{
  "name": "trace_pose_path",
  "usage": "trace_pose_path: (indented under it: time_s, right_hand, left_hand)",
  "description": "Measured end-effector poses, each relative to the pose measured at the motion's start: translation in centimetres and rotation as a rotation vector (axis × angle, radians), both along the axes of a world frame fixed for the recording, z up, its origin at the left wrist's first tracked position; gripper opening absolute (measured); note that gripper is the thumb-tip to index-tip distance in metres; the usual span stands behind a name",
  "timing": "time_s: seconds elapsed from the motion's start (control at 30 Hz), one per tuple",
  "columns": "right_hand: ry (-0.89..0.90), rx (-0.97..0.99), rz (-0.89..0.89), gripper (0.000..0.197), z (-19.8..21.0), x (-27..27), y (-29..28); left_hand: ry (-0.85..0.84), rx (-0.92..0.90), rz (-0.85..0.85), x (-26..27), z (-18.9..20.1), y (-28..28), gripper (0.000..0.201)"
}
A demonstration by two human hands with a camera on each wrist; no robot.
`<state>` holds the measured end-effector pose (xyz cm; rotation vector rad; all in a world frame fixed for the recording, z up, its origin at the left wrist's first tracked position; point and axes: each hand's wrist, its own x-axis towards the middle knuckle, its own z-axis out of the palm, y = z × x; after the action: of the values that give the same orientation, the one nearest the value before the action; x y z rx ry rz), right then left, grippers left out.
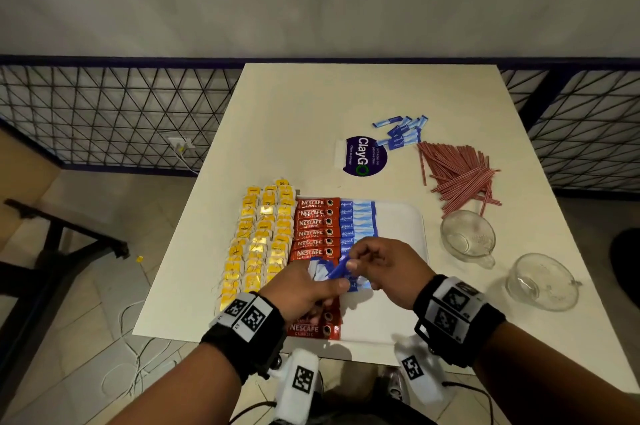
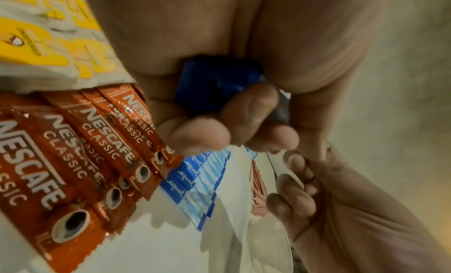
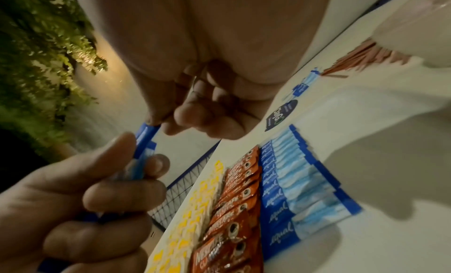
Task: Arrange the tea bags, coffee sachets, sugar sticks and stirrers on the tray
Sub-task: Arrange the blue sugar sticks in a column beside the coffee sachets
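A white tray (image 1: 398, 227) lies at the table's near edge. Yellow tea bags (image 1: 259, 237) fill its left side and hide the rim there. Beside them run a column of red coffee sachets (image 1: 313, 227) and a column of blue sugar sticks (image 1: 356, 220). Above the tray's front, my left hand (image 1: 332, 281) grips a small bundle of blue sugar sticks (image 2: 214, 84). My right hand (image 1: 351, 260) pinches the end of one stick (image 3: 146, 140) from that bundle. Loose sugar sticks (image 1: 400, 132) and red stirrers (image 1: 460, 175) lie on the table behind the tray.
Two glass cups (image 1: 467, 237) (image 1: 540, 282) lie on their sides to the right of the tray. A round dark sticker (image 1: 363, 156) marks the table's middle. A wire mesh railing (image 1: 121, 113) runs behind and to the left of the table.
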<state>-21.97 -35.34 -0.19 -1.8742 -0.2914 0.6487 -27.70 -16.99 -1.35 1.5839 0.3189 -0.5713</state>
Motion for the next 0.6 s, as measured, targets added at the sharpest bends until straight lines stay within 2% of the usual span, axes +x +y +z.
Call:
trace_pose_path:
  time_s: [0.17, 0.27, 0.4, 0.5, 0.6]
  right_hand:
    - [0.152, 0.061, -0.193, 0.015, 0.1, 0.9, -1.3]
    - [0.227, 0.098, -0.221, 0.017, -0.1, 0.9, -1.6]
    - [0.321, 0.204, -0.277, 0.018, 0.2, 0.8, -1.4]
    - [0.312, 0.248, -0.315, 0.013, 0.4, 0.9, -1.5]
    - [0.237, 0.227, -0.281, 0.009, 0.0, 1.0, -2.0]
  left_hand:
    - [-0.080, -0.110, 0.252, 0.4, 0.4, -0.3, 0.014]
    - [-0.125, -0.027, 0.268, 0.6, 0.3, -0.7, 0.014]
    - [-0.230, 0.203, 0.190, 1.0, 0.5, -1.1, 0.007]
    - [-0.252, 0.194, 0.221, 0.7, 0.7, -1.3, 0.006]
    - [-0.208, 0.154, 0.307, 0.6, 0.4, -1.2, 0.007]
